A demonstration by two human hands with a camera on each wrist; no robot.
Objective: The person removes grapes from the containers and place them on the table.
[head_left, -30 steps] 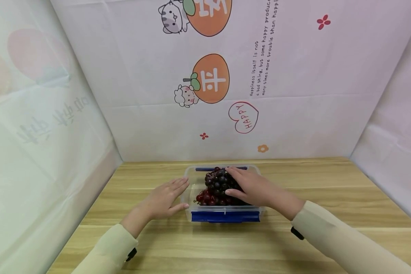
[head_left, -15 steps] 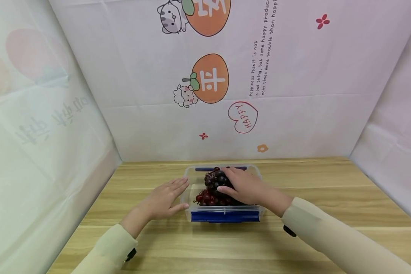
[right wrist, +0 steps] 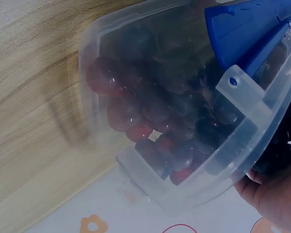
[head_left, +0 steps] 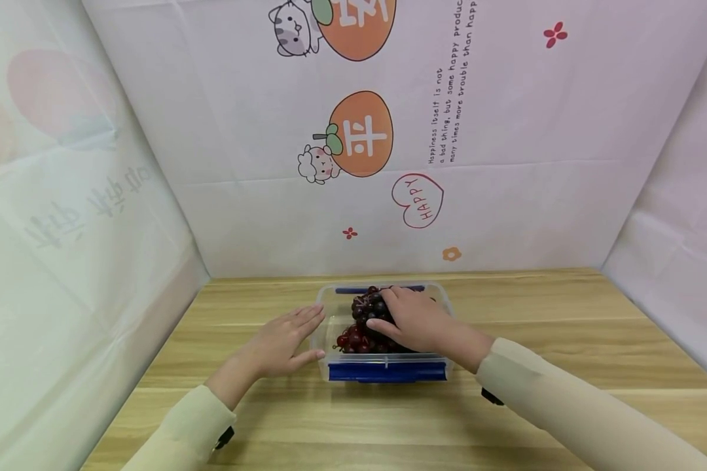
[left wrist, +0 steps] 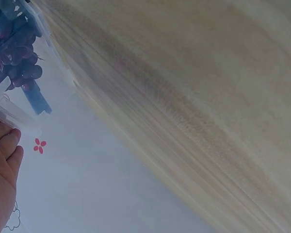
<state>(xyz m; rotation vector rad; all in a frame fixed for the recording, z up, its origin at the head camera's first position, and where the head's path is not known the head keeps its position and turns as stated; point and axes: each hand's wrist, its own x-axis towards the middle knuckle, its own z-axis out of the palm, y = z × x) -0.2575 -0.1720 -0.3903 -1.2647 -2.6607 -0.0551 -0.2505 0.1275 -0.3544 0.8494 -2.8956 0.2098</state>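
A clear plastic food container (head_left: 324, 337) with blue clips stands on the wooden table, holding dark purple grapes (head_left: 362, 306) above a layer of red grapes (head_left: 353, 339). My right hand (head_left: 418, 320) grips the dark bunch from above, thumb on the near side and fingers on the far side; the palm hides much of the bunch. In the right wrist view this hand shows at the lower right, beyond the container's rim. My left hand (head_left: 285, 340) lies against the container's left side, fingers extended and thumb spread apart.
The container's front blue clip (head_left: 387, 372) hangs folded down. Behind the wooden table (head_left: 536, 392) rises a printed white cloth (head_left: 518, 216), with more cloth along both sides. A dark strap piece (head_left: 225, 437) shows under the left sleeve.
My right hand has moved left over the dark grapes, its thumb and index finger coming closer together around them. The left hand and the container have stayed in place.
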